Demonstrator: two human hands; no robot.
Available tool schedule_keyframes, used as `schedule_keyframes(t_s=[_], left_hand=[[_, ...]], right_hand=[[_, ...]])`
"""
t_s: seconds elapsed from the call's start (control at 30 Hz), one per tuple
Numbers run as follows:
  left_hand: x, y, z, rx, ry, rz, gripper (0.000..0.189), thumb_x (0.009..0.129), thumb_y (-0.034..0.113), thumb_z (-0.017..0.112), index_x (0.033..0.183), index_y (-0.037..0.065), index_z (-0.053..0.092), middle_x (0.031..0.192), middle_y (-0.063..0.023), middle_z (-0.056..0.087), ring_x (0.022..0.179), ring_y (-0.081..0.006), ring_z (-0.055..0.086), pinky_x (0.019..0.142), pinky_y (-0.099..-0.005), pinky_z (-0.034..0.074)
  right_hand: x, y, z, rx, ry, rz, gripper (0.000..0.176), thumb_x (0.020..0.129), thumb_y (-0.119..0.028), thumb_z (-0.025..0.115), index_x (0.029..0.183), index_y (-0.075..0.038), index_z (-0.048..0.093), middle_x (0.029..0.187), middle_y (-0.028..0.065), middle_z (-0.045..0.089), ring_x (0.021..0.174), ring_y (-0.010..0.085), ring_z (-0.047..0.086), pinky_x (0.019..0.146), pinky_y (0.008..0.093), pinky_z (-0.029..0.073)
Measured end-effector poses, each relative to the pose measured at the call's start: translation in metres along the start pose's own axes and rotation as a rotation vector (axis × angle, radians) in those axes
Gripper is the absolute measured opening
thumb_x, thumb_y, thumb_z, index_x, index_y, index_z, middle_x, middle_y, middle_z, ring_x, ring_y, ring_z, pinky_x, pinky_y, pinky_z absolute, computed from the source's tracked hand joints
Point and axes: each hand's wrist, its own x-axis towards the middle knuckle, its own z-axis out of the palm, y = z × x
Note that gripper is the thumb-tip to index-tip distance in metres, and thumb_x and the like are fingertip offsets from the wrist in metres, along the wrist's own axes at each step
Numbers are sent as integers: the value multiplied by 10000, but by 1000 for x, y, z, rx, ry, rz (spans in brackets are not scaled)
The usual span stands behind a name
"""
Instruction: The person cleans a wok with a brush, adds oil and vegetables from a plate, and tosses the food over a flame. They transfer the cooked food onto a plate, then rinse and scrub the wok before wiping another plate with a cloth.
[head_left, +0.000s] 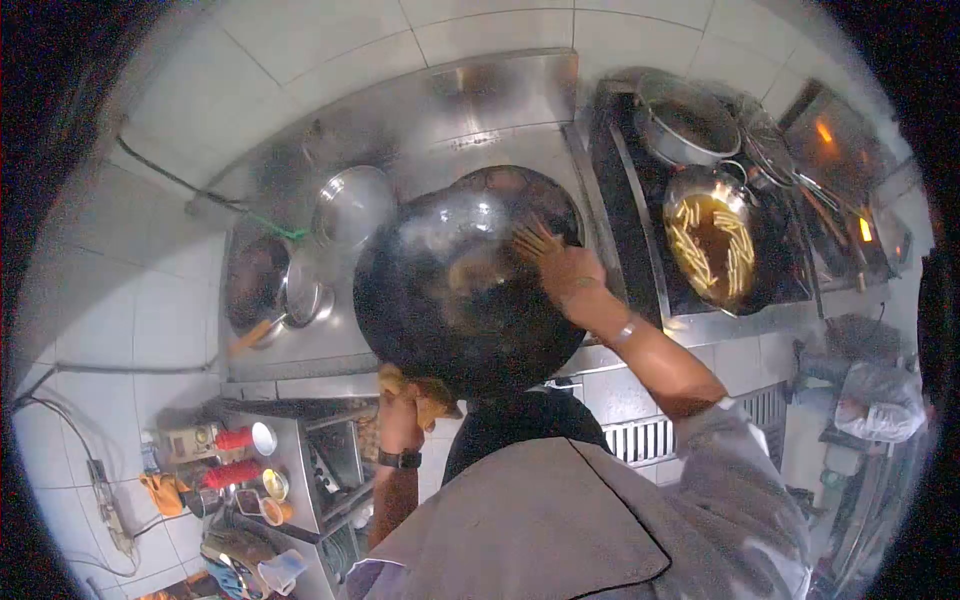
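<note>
A large black wok is tilted over the steel stove, its inside facing me. My left hand is closed around a tan cloth at the wok's near left rim. Across the wok, my right hand grips what looks like a bamboo wok brush. Its thin, splayed brown bristles lie over the right side of the wok's inner surface. Parts of the brush are hidden by my fingers.
Pale fries sit in brown oil in a pan on the right-hand burners, with a large pot behind. A metal bowl and a wooden-handled saucepan stand left. Sauce containers crowd the lower left.
</note>
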Motion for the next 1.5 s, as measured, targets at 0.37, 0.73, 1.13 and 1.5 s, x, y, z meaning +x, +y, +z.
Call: schedule_keyframes(t_s=[0.37, 0.73, 1.13, 1.5], left_hand=[[-6, -19, -39, 15, -9, -49, 243, 864, 200, 539, 985, -8, 572, 790, -122, 640, 608, -244, 646, 479, -347, 527], [-31, -9, -24, -125, 162, -79, 301, 853, 87, 552, 1134, 10, 479, 909, -99, 616, 728, -213, 632, 565, -324, 532], [-27, 27, -20, -97, 182, -67, 147, 801, 71, 583, 878, -52, 604, 850, -119, 655, 720, -194, 630, 644, -319, 518], [-10, 42, -28, 444, 268, 279, 252, 796, 136, 629, 892, -97, 620, 818, -134, 679, 732, -167, 624, 672, -328, 485]], right_hand=[[-30, -66, -65, 138, -719, -11, 239, 888, -171, 451, 972, -101, 664, 872, 150, 690, 815, 286, 681, 701, 426, 534], [4, -126, 35, 355, -388, 459, 244, 837, -157, 484, 808, -53, 702, 884, 143, 691, 818, 290, 673, 687, 432, 543], [-100, -107, -114, 453, -818, 42, 256, 815, -188, 561, 970, 5, 623, 825, 215, 664, 797, 367, 660, 712, 468, 527], [-131, -110, -102, 543, -747, 222, 330, 820, -286, 583, 1054, -54, 576, 714, 221, 642, 711, 395, 647, 671, 485, 523]])
